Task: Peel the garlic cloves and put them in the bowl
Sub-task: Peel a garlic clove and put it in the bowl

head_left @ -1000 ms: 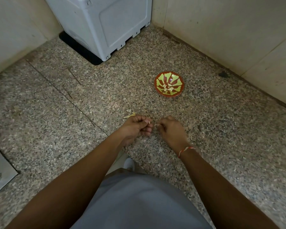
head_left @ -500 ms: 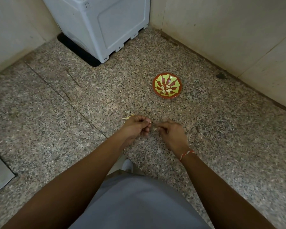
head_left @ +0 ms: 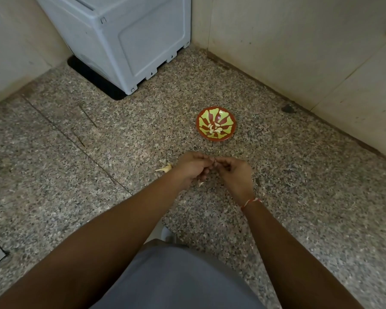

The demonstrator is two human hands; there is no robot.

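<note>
A: What is seen at the fingers?

B: The fingers of the left hand (head_left: 191, 169) and of the right hand (head_left: 233, 175) are curled and brought together, tip against tip, above the floor (head_left: 76, 175). Something very small is pinched between them, but it is hidden by the fingertips, so it cannot be told for sure that it is a garlic clove.

A: And around the hands?

B: A pale piece of garlic skin (head_left: 165, 169) is seen on the floor just beside the left hand, and a second small pale scrap (head_left: 201, 184) is seen below, between the two wrists. A red and white thread (head_left: 251, 201) is worn on the right wrist.

A: Where is the bowl placed?

B: The bowl (head_left: 227, 117), red with a yellow-green pattern, is set on the floor beyond the hands, a little to the right, well apart from them. Several peeled cloves (head_left: 215, 129) are lying in its middle.

A: What is found farther out?

B: A grey-white appliance (head_left: 125, 41) is stood in the corner against the walls, and grey cloth (head_left: 176, 277) over the person's lap is seen at the bottom
</note>
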